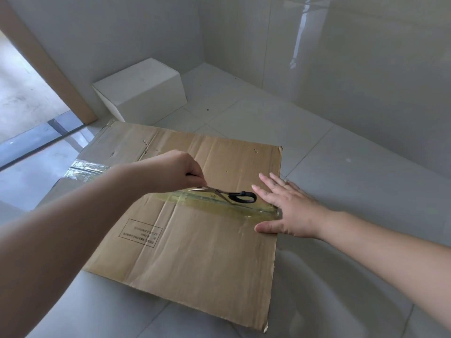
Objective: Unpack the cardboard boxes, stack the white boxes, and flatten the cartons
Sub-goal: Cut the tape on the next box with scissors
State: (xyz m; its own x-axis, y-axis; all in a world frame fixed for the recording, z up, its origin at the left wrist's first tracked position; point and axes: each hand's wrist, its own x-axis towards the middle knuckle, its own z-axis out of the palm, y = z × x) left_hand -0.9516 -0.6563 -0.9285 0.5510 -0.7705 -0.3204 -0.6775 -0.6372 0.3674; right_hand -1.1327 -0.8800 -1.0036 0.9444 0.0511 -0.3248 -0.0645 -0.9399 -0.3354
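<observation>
We have the cardboard box [185, 211] standing on the tiled floor [341, 167] with its taped top facing us, which puts the seam where the scissors [224, 192] can reach it. Our left hand [175, 170] is curled round the blade end of the scissors, with the black loop handle pointing towards our right, and the metal lies along the clear tape [244, 206], as if to slit it. Our right hand [288, 206] is spread flat, fingers straight, pressing on the box's right edge over the tape (we judge this steadies the carton against the cut). It holds nothing. One white box [141, 90] already sits by the wall [109, 32], well apart from the carton, so stacking has barely begun.
</observation>
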